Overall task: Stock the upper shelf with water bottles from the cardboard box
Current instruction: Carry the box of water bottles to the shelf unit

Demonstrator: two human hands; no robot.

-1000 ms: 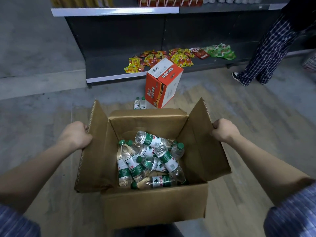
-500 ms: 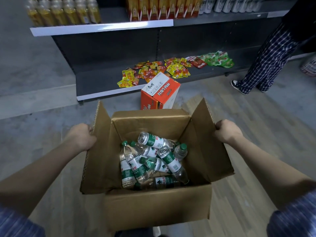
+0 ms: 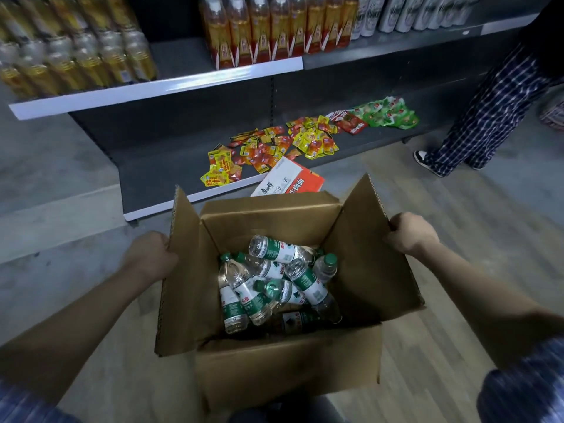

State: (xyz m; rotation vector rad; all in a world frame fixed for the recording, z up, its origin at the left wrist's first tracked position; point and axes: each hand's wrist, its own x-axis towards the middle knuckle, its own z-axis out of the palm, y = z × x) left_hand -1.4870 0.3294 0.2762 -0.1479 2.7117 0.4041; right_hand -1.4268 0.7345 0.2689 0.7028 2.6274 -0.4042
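Note:
An open cardboard box (image 3: 283,370) hangs in front of me, carried above the floor. Several clear water bottles (image 3: 276,285) with green caps and green-white labels lie jumbled in its bottom. My left hand (image 3: 149,254) grips the edge of the left flap. My right hand (image 3: 410,232) grips the top corner of the right flap. Ahead is a shelf (image 3: 158,88) with a white front strip, holding rows of yellow and orange drink bottles and white bottles.
The bottom shelf (image 3: 171,166) carries scattered yellow, red and green snack packets (image 3: 274,146). An orange-white carton (image 3: 291,181) stands on the floor just beyond the box. A person in checked trousers (image 3: 485,117) stands at the right by the shelving.
The view has moved closer to the shelving and tilted up, so the stocked shelf now shows. The box stays in both hands and now hides most of the orange carton.

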